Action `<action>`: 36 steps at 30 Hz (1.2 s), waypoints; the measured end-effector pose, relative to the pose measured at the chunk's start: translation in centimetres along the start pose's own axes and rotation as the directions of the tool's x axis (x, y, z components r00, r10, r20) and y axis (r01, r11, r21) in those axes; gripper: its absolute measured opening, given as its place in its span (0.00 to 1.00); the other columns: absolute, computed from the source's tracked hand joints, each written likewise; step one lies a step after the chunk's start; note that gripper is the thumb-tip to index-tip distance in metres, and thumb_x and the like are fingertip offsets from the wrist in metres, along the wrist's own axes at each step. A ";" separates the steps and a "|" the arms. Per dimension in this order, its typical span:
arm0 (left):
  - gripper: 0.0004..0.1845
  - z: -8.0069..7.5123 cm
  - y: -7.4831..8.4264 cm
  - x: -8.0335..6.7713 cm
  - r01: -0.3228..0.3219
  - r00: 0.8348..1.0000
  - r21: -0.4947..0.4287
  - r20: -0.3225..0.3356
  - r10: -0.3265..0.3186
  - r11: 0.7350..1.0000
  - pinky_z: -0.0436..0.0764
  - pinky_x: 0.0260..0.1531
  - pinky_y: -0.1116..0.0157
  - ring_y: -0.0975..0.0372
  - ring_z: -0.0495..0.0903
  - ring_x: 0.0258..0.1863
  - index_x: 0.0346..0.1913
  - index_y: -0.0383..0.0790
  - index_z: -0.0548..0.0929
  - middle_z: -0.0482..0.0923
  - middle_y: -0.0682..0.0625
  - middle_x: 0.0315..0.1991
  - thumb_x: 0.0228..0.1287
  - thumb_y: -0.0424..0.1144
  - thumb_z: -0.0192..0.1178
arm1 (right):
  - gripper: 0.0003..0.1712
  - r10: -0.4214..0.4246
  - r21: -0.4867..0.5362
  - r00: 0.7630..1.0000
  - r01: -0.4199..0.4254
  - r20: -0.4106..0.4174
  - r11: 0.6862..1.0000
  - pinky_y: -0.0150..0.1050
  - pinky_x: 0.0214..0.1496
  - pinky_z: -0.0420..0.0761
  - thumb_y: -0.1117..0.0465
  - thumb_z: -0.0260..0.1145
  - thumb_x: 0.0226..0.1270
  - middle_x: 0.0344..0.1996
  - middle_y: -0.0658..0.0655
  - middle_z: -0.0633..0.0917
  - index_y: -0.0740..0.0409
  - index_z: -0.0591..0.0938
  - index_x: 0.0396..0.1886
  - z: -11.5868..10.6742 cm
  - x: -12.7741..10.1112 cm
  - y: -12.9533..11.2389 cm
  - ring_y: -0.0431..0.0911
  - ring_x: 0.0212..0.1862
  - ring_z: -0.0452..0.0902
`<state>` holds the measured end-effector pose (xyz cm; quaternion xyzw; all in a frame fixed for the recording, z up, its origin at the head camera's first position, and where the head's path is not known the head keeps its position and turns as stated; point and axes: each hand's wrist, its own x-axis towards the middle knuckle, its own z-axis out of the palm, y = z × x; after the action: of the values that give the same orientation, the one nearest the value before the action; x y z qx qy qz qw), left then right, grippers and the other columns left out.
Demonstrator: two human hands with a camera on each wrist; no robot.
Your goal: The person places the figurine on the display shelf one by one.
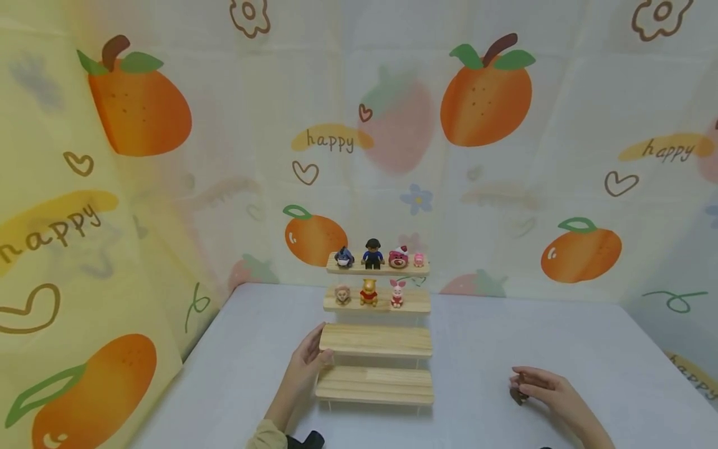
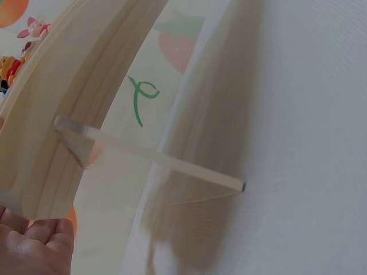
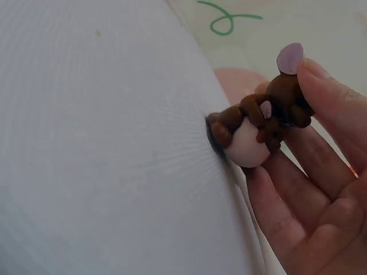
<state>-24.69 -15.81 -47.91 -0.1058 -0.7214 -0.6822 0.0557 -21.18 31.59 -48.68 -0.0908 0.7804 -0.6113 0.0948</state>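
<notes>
A four-step wooden shelf [image 1: 374, 340] stands mid-table on clear legs [image 2: 166, 163]. Its top step carries several small figurines [image 1: 373, 254]; the second step holds three more [image 1: 368, 292], and the two lower steps are bare. My left hand [image 1: 314, 349] rests with straight fingers against the left end of the third step; its fingers [image 2: 34, 243] show under the wood in the left wrist view. On the table to the right of the shelf, my right hand [image 1: 530, 383] pinches a small brown figurine [image 3: 246, 137] with a pale belly. Its lower end touches the tabletop [image 3: 103, 143].
The white table [image 1: 482, 337] is walled in by a fruit-print cloth [image 1: 482, 156] at the back and both sides. Bare tabletop lies between the shelf and my right hand, and also left of the shelf.
</notes>
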 end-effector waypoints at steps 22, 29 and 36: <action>0.32 -0.3 -0.5 0.0 -0.012 1.000 0.005 0.008 0.012 1.000 0.57 0.60 0.60 0.49 0.56 0.62 0.64 0.30 0.59 0.56 0.37 0.64 0.59 0.34 0.59 | 0.26 0.082 0.162 0.969 -0.045 -0.233 0.986 0.38 0.39 0.81 0.65 0.60 0.62 0.35 0.48 0.83 0.80 0.66 0.54 1.4 0.0 -1.4 0.40 0.39 0.79; 0.33 -0.2 -0.5 0.0 -0.009 1.000 -0.002 0.012 0.009 1.000 0.59 0.59 0.64 0.51 0.57 0.62 0.64 0.31 0.59 0.56 0.38 0.64 0.59 0.37 0.60 | 0.24 0.081 0.142 0.953 -0.040 -0.292 0.989 0.42 0.36 0.82 0.66 0.61 0.61 0.36 0.57 0.83 0.80 0.68 0.50 1.9 0.3 -1.8 0.44 0.36 0.80; 0.33 -0.2 -0.4 0.2 -0.007 1.000 -0.006 0.005 0.007 1.000 0.57 0.60 0.63 0.51 0.56 0.62 0.64 0.31 0.59 0.57 0.38 0.64 0.58 0.35 0.60 | 0.17 0.037 0.073 0.937 -0.012 -0.348 0.997 0.42 0.32 0.82 0.66 0.63 0.58 0.34 0.59 0.83 0.76 0.75 0.42 2.6 0.5 -3.0 0.45 0.33 0.80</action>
<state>-24.96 -15.98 -48.21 -0.1101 -0.7191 -0.6838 0.0558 -20.90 28.33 -46.40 0.0320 0.7641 -0.6433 -0.0345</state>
